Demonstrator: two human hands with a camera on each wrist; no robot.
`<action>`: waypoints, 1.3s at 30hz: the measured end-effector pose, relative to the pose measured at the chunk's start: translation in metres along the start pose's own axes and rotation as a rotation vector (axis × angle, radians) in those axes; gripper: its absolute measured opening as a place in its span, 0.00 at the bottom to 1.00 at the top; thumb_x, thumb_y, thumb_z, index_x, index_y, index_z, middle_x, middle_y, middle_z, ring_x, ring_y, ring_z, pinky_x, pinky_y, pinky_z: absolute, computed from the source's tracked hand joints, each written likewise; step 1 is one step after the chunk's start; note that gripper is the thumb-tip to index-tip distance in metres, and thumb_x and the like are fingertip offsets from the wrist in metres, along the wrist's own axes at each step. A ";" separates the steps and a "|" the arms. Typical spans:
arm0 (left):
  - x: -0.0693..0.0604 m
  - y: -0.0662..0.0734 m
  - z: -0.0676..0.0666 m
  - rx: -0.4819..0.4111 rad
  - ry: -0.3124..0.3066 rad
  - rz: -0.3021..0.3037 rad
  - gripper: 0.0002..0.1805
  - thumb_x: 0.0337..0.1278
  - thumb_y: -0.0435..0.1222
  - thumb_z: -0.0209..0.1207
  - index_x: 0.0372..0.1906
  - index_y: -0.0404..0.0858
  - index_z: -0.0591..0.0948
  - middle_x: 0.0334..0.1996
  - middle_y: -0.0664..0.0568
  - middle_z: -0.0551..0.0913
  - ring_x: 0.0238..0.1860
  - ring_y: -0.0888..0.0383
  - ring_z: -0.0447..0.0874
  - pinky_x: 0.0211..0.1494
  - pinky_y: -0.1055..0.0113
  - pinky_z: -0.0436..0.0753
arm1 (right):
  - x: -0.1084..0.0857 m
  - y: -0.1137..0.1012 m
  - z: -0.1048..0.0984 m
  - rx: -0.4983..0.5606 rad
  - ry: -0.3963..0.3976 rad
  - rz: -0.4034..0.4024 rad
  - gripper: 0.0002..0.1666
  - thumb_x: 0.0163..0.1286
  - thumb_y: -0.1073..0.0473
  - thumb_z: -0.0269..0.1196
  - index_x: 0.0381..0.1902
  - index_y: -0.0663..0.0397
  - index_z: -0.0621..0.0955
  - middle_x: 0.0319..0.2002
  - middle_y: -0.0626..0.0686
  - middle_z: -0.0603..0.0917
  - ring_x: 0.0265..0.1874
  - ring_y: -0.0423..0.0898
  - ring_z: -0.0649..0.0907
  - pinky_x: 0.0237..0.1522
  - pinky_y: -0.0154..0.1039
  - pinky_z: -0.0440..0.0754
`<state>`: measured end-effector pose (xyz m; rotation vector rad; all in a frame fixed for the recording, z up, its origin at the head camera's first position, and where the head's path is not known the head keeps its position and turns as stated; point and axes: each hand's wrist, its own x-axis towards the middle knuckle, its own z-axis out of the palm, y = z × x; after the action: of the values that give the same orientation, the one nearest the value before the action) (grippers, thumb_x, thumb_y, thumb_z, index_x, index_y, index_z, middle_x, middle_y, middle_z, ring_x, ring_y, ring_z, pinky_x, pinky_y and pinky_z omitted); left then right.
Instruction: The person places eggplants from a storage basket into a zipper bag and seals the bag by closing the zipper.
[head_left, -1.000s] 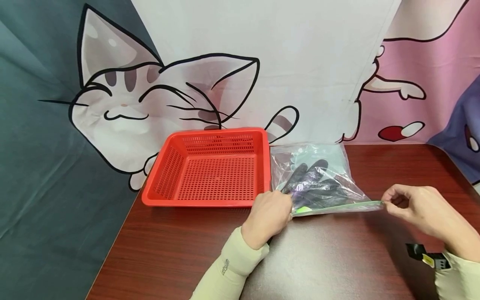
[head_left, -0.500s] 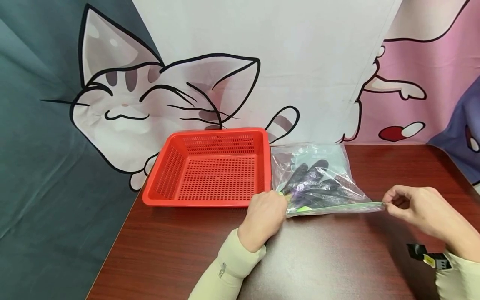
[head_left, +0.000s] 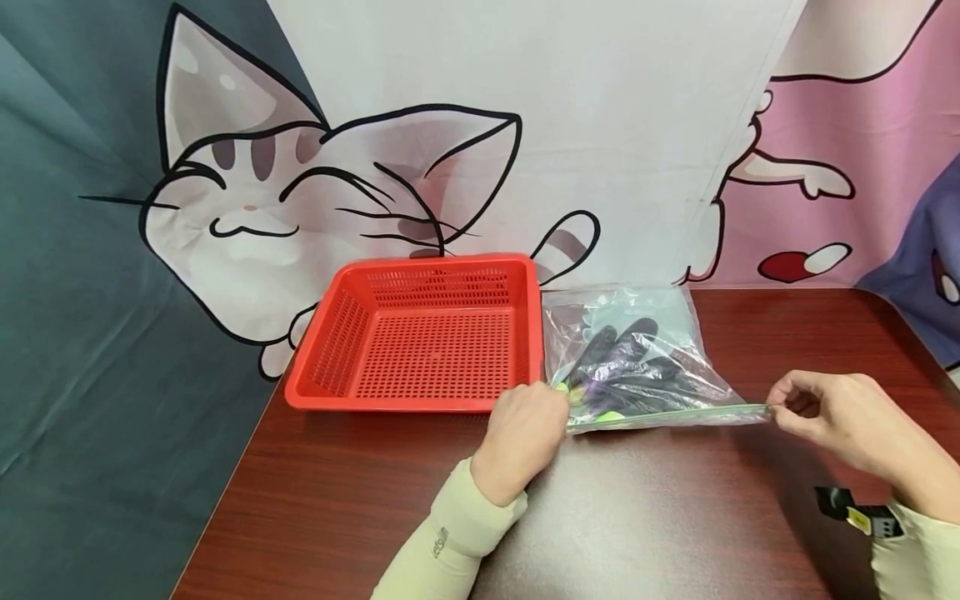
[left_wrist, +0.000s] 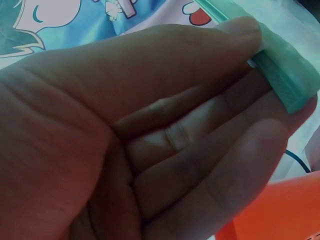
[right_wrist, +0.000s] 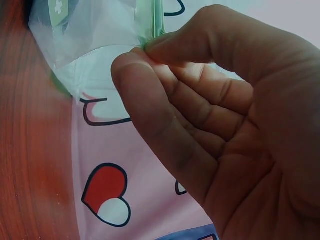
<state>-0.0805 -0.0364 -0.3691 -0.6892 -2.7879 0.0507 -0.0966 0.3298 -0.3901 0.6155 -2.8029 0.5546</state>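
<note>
A clear zip bag [head_left: 675,387] lies on the table, its green zip strip [head_left: 693,415] along the near edge. Inside it are a dark glove [head_left: 626,358] with yellow-green patches and something pale blue behind it. My left hand [head_left: 522,437] pinches the strip's left end; in the left wrist view, thumb and fingers hold the green strip [left_wrist: 282,82]. At the right end, my right hand [head_left: 843,417] pinches the bag's corner between thumb and index finger, as the right wrist view shows at the fingertips [right_wrist: 135,67]. The strip is stretched between both hands.
A red plastic basket [head_left: 431,354] with perforated walls stands left of the bag, against its side. Behind the dark red wooden table [head_left: 787,333] hangs a cloth backdrop [head_left: 622,125] with cartoon drawings.
My left hand has slid left along the zip strip to the bag's left end, uncovering more of the yellow-green patches. The right hand has stayed in place at the right corner.
</note>
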 end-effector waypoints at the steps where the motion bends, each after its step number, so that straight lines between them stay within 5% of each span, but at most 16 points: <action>1: 0.000 0.000 0.000 0.000 -0.002 -0.003 0.15 0.49 0.32 0.63 0.13 0.49 0.77 0.16 0.56 0.81 0.16 0.57 0.78 0.14 0.64 0.71 | 0.000 0.000 0.000 0.000 0.000 0.001 0.18 0.46 0.66 0.75 0.26 0.40 0.79 0.21 0.27 0.74 0.21 0.25 0.73 0.25 0.24 0.68; 20: -0.006 -0.003 -0.002 0.014 0.009 -0.040 0.16 0.49 0.31 0.63 0.12 0.48 0.77 0.15 0.55 0.80 0.16 0.56 0.78 0.15 0.64 0.71 | -0.001 0.001 0.000 0.009 -0.009 -0.010 0.18 0.46 0.66 0.75 0.25 0.39 0.78 0.21 0.25 0.74 0.21 0.24 0.74 0.26 0.24 0.69; 32: -0.018 0.010 0.009 0.148 0.042 0.022 0.15 0.44 0.34 0.67 0.12 0.52 0.78 0.14 0.60 0.79 0.16 0.61 0.79 0.15 0.67 0.74 | -0.008 -0.009 0.004 0.094 -0.339 0.020 0.18 0.49 0.67 0.73 0.24 0.39 0.76 0.19 0.33 0.68 0.20 0.28 0.67 0.22 0.31 0.66; 39: -0.023 0.017 0.016 0.198 0.066 0.039 0.13 0.46 0.38 0.66 0.13 0.54 0.79 0.14 0.61 0.79 0.17 0.61 0.80 0.15 0.67 0.72 | -0.010 -0.013 0.008 0.180 -0.372 -0.064 0.16 0.56 0.61 0.75 0.25 0.37 0.78 0.19 0.30 0.71 0.20 0.27 0.68 0.21 0.30 0.65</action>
<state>-0.0573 -0.0319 -0.3918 -0.6817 -2.6607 0.3012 -0.0834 0.3195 -0.3964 0.9278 -3.0817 0.7547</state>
